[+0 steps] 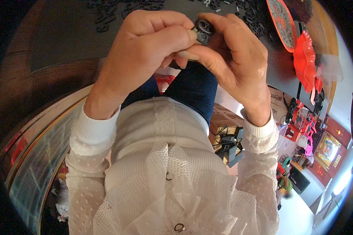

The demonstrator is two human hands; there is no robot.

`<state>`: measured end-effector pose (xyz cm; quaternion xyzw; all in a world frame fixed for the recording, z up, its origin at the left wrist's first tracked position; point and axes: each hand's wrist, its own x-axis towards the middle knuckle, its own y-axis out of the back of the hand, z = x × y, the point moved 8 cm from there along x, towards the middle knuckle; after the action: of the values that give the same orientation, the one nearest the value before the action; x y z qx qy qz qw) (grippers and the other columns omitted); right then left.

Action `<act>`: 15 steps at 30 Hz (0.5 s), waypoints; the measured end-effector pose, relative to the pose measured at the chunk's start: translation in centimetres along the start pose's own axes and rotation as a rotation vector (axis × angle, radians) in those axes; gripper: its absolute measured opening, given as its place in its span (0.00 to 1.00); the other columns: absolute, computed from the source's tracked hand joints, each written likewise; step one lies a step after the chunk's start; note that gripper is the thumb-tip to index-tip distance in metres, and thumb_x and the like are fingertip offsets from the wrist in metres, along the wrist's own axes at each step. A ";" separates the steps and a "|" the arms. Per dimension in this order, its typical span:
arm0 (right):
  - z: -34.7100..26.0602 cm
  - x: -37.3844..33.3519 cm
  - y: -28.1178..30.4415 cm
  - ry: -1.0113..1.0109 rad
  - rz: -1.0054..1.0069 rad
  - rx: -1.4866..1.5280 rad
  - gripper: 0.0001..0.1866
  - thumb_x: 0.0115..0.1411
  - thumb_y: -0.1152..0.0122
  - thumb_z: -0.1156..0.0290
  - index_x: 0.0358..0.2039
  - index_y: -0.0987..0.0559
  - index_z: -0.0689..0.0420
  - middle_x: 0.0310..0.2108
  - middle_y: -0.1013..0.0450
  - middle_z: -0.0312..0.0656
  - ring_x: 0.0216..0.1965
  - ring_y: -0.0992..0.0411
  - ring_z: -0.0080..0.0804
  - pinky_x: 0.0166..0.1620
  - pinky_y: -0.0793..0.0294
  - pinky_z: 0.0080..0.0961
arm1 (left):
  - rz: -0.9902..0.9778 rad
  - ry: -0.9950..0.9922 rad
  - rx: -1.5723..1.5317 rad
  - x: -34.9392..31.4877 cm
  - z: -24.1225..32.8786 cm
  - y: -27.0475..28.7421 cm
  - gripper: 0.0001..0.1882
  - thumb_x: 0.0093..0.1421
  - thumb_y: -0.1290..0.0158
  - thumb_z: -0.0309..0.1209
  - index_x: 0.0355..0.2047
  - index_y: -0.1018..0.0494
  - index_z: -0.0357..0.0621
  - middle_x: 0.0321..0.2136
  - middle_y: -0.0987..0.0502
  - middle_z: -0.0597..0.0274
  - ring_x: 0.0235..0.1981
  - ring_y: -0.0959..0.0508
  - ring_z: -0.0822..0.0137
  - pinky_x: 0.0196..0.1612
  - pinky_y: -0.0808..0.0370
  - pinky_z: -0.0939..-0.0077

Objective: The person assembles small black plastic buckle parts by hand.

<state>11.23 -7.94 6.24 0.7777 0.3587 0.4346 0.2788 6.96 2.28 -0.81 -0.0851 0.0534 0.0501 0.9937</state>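
Note:
A small dark piece (204, 27) with an oval, ring-like top sits between my two hands above the near edge of the dark table. My left hand (147, 47) is closed, its thumb and curled fingers pinching the piece from the left. From the other side, my right hand (241, 58) grips it, with the index finger behind and the thumb below and in front. My fingers cover the lower part of the piece, so its exact kind cannot be made out.
Many small black parts (106, 17) lie across the far side of the dark tabletop (62, 43). At the right stand a red-rimmed tray (292, 39) of small grey pieces and a red wavy-edged dish (305, 62). An open cardboard box (225, 135) with black cabled items is low on the right.

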 end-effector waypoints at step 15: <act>-1.3 0.0 0.2 0.116 -0.109 -0.026 0.18 0.47 0.31 0.75 0.39 0.24 0.65 0.21 0.36 0.41 0.20 0.34 0.30 0.23 0.36 0.23 | -0.009 -0.068 -0.071 0.4 0.5 0.1 0.14 0.59 0.52 0.34 0.20 0.27 0.38 0.15 0.27 0.65 0.15 0.30 0.79 0.18 0.36 0.84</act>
<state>10.18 -7.89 7.00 0.7269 0.4102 0.4677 0.2909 7.38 2.47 -0.34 -0.1188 0.0172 0.0505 0.9915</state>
